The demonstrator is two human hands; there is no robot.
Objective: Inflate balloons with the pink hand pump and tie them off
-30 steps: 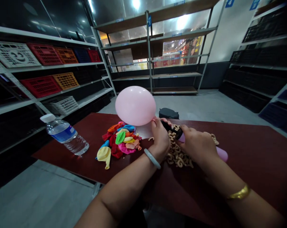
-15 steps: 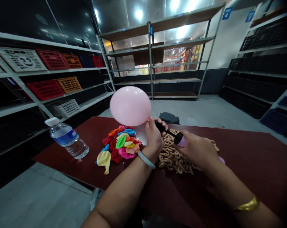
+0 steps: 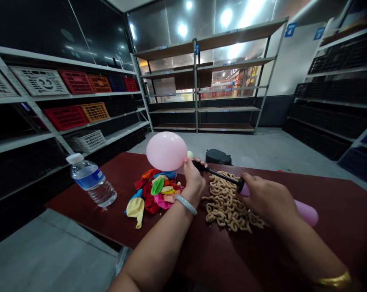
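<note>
A partly inflated pink balloon sits above the table's far side. At its neck, my left hand is closed, pinching it onto the black nozzle end of a hand balloon pump. My right hand wraps round the pump's pink-purple barrel, whose rear end sticks out behind the palm. Between my hands a length of black rod shows. Below the balloon, to the left of my left wrist, lies a heap of uninflated balloons in many colours. Under the pump spreads a pile of tan, curly pieces.
A water bottle with a white cap stands on the left of the dark red table. Behind the table is a black object on the floor. Shelves with crates line the left; a metal rack stands at the back.
My right hand has moved right with the pump barrel, so more black rod shows. The pink balloon looks smaller and sits lower in view. My left hand keeps hold of its neck.
</note>
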